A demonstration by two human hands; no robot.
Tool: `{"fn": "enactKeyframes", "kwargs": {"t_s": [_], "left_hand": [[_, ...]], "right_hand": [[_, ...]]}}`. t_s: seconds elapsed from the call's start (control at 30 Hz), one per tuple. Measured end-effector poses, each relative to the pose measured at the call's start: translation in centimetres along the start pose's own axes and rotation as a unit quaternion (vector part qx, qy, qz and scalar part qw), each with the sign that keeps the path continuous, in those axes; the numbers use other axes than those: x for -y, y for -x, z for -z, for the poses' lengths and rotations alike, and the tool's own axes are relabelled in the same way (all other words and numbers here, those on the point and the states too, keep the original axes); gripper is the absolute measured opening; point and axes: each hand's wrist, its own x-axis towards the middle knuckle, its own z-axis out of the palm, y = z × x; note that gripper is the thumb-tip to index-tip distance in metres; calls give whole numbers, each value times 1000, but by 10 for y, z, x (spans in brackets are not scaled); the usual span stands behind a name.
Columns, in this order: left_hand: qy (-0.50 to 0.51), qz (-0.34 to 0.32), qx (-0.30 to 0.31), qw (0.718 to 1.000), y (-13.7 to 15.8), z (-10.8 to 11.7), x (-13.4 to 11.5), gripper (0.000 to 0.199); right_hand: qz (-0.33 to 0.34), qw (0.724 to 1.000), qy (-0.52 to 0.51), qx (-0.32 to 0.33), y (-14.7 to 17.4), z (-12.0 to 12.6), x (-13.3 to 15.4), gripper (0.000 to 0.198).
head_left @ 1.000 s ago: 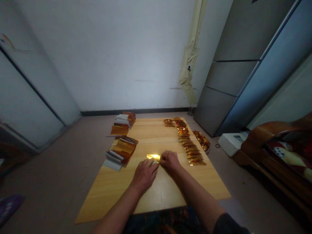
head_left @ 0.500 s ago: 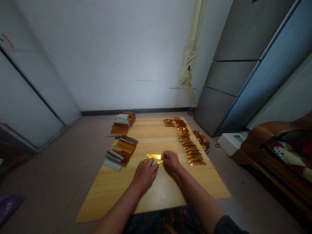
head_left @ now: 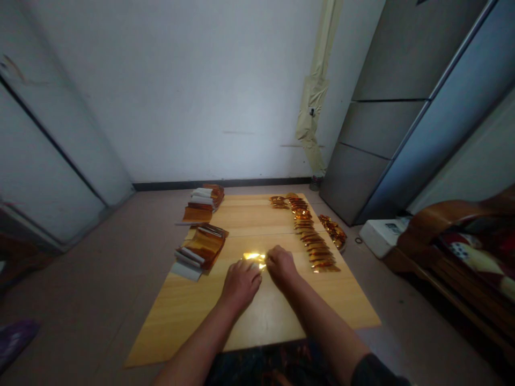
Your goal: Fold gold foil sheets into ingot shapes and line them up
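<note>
A shiny sheet of gold foil paper (head_left: pixel 254 258) lies on the wooden board (head_left: pixel 265 321) in front of me. My left hand (head_left: pixel 242 280) presses on its left and near side, fingers bent over it and partly hiding it. At the right end of the sheet, my right hand (head_left: pixel 280 262) is closed in a pinch on the edge. Stacks of flat gold sheets with grey-white backs (head_left: pixel 205 244) lie to the left. On the right runs a long row of folded gold foil pieces (head_left: pixel 316 244), overlapping one another.
Beyond the board's right edge, a heap of folded foil pieces (head_left: pixel 333 231) sits low down. A grey refrigerator (head_left: pixel 366 128), a white box (head_left: pixel 380 236) and a wooden seat (head_left: pixel 426 252) stand to the right. A white wall (head_left: pixel 201 96) rises behind the board.
My left fingers have come down over the near part of the foil, and the pale patch by them no longer shows. My right hand has shifted slightly, still at the right end.
</note>
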Motion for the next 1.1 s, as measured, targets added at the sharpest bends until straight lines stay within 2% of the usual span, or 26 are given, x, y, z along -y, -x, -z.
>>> {"fn": "enactKeyframes", "kwargs": {"t_s": [0.17, 0.3, 0.43, 0.63, 0.83, 1.1], "left_hand": [[28, 61, -29, 997, -12, -4, -2, 16], [39, 99, -31, 994, -18, -8, 2, 10], [74, 87, -11, 993, -21, -12, 15, 14], [116, 76, 15, 990, -24, -13, 29, 15], [133, 79, 16, 988, -26, -12, 31, 13], [137, 84, 11, 987, -25, -16, 33, 13]], "right_hand": [[97, 995, 7, 18, 14, 3, -5, 21], [116, 993, 10, 10, 29, 2, 2, 21], [139, 990, -3, 14, 34, 2, 0, 21], [188, 981, -51, 14, 22, 10, -14, 19], [202, 979, -27, 23, 11, 10, -19, 14], [223, 974, -32, 20, 5, -6, -23, 17]]}}
